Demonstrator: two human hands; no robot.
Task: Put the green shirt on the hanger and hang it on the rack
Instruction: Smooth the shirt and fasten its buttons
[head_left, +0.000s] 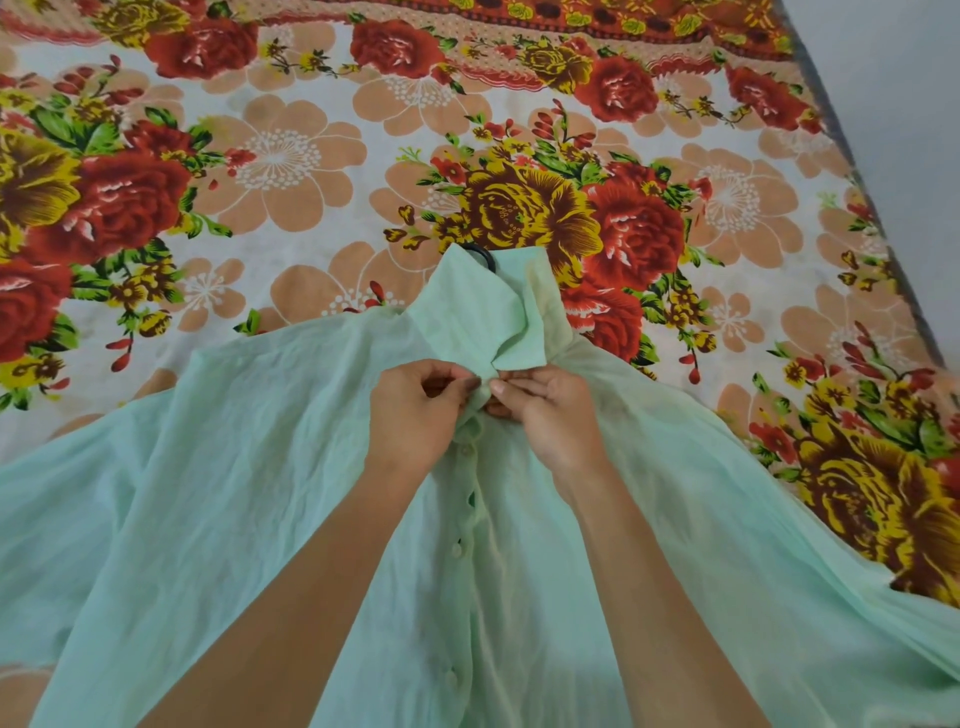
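A pale green shirt (249, 467) lies spread front-up across the bed, its button placket running down the middle. Its collar stands up at the far end, and the black hook of a hanger (483, 255) pokes out above it; the rest of the hanger is hidden inside the shirt. My left hand (421, 410) and my right hand (545, 410) meet just below the collar. Each pinches the shirt's fabric at the top of the placket, fingertips nearly touching.
The shirt rests on a bed covered by a floral sheet (291, 171) with red, yellow and peach flowers. The bed's right edge (852, 171) runs diagonally, with grey floor (893, 78) beyond it. No rack is in view.
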